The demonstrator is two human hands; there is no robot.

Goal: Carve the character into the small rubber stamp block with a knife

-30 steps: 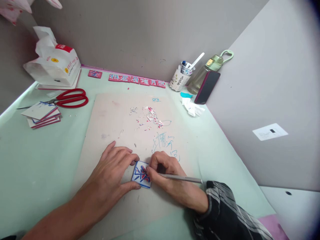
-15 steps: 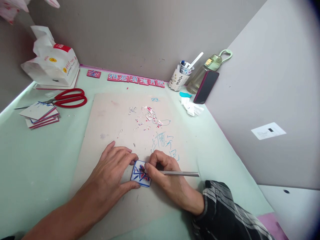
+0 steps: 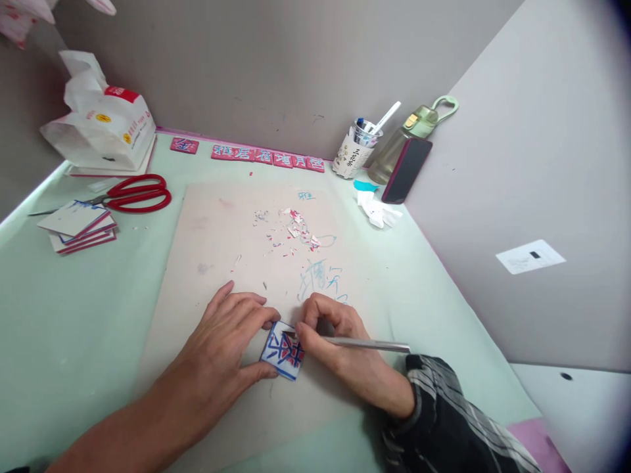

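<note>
A small square tile [image 3: 283, 351], white with a blue border, blue character strokes and pink-red carved patches, lies tilted on the beige board [image 3: 197, 230]. My left hand [image 3: 231, 345] grips its left side, thumb at the lower edge and fingertip at the upper corner. A slim metal craft knife [image 3: 369, 343] is pinched in my right hand [image 3: 340, 348], its handle pointing right. Its tip meets the tile near the upper edge; the fingers partly hide the tile's right side.
Carved scraps [image 3: 298, 226] lie on the board. Finished-looking pink tiles [image 3: 266, 156] line the back edge. Red-handled scissors [image 3: 138, 194] and stacked white cards [image 3: 79, 226] sit left, near a tissue pack [image 3: 106, 125]. A pen cup [image 3: 352, 154], bottle [image 3: 394, 154], phone [image 3: 408, 172] and crumpled tissue [image 3: 377, 210] stand right.
The tile has turned slightly and shifted a little right and down. My right hand with the knife has moved right, and the tip is now nearer the tile's upper edge.
</note>
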